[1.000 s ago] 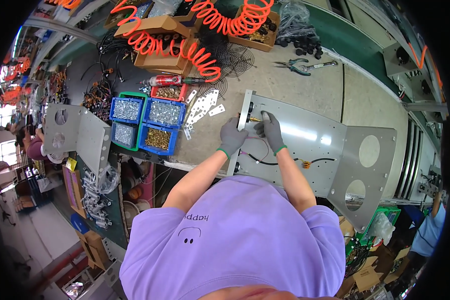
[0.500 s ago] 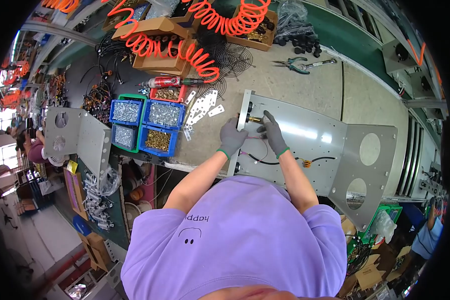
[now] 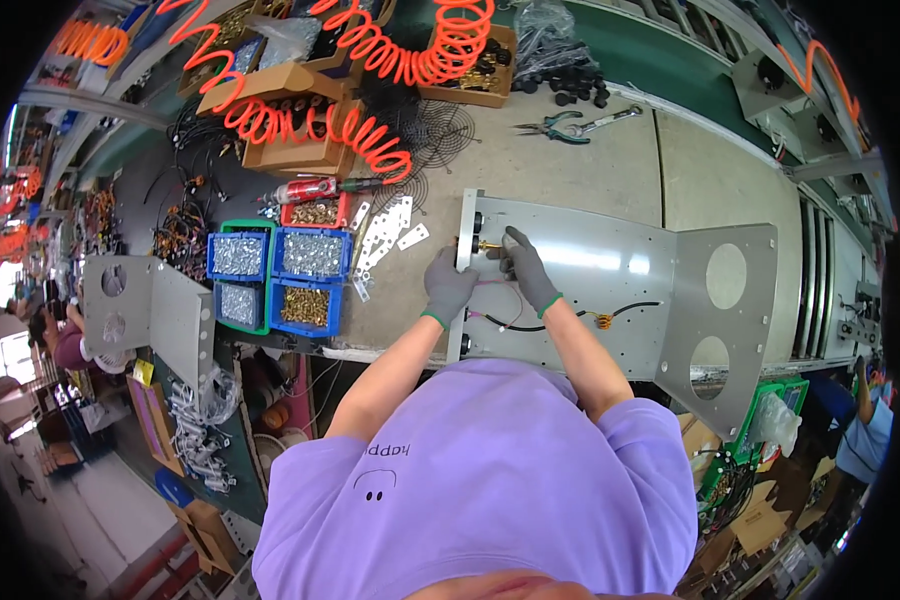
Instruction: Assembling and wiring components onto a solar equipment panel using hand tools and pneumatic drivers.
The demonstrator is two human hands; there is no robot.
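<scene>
A bent grey metal panel [image 3: 580, 225] lies on the bench in front of me, its narrow flange at the left. A brass fitting [image 3: 488, 245] sticks inward from this flange, between black round parts. My gloved right hand [image 3: 528, 275] is inside the panel, its curled fingers at the fitting's free end. On the flange's outer side is my gloved left hand [image 3: 450, 284], closed by the fitting; what its fingertips hold is hidden. A thin pink wire loops below my hands. Lower on the panel rests a black cable [image 3: 555, 325] with a yellow-orange coil [image 3: 604, 321].
Left of the panel lie white perforated plates [image 3: 382, 238], blue bins of screws [image 3: 312, 254] and a red power screwdriver [image 3: 305, 190]. Pliers [image 3: 555, 126] and a wrench [image 3: 610, 120] lie beyond it. Orange coiled hoses [image 3: 370, 150] hang at the far left. Another person works at far left.
The whole view has shifted, so the bench and panel appear further left. Both hands keep to the same place around the brass fitting, with only slight finger movement.
</scene>
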